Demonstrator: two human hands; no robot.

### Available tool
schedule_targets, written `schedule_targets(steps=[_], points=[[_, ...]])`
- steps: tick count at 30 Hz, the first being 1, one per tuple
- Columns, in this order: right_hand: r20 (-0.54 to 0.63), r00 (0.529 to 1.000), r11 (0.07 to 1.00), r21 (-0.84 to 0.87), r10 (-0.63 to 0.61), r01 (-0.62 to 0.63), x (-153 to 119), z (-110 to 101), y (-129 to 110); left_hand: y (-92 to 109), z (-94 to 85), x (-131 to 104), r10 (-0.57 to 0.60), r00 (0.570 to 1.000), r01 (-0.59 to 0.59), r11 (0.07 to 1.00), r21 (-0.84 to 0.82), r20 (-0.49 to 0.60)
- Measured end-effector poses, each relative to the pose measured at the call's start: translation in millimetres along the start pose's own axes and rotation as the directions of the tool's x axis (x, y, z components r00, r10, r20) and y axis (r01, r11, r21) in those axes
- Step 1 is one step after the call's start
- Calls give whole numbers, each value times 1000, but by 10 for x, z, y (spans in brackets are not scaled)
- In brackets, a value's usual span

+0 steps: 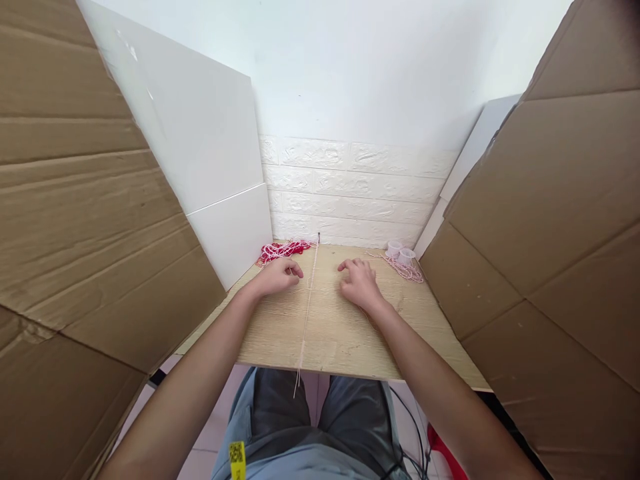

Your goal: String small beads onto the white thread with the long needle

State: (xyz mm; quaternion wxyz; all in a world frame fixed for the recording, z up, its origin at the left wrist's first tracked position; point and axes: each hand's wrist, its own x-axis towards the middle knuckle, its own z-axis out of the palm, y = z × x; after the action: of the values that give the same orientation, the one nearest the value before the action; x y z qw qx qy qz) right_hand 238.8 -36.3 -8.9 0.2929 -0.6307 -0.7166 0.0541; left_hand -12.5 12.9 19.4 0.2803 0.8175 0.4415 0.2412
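Here, both hands beside cord [309,293]

craft booth | wood desk [350,340] | cardboard walls [550,200] | cord piles [283,251]

Light wood-grain table [350,340], pretty small. On it there's a pale cord [309,300] stretched front to back, a red-and-white string pile [283,251] back left, plus two little clear cups [400,253] and pink string [407,270] back right. Both hands rest on it too.

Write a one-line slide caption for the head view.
Left hand and right hand rest on a wooden table either side of a taut string, between cardboard walls.
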Motion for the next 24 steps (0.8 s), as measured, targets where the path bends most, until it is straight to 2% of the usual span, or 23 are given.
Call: schedule_targets(steps=[3, 8, 15, 24], points=[[82, 991, 981, 171, -108, 93, -18, 98, -110, 72, 18, -25, -8, 998, 12, 999, -46, 70], [125, 970, 958, 222, -210, 179, -59, 246, -198, 70, 97, -22, 27, 987, -18, 998, -58, 156], [131, 960, 950, 225, -249, 216, -44, 262, -187, 2, 133, -8, 39, 977, -29, 998, -50, 208], [190, 957, 963, 196, -220, 182, -38, 203, -173, 89, 58, -38, -12, 980, 22, 999, -48, 197]])
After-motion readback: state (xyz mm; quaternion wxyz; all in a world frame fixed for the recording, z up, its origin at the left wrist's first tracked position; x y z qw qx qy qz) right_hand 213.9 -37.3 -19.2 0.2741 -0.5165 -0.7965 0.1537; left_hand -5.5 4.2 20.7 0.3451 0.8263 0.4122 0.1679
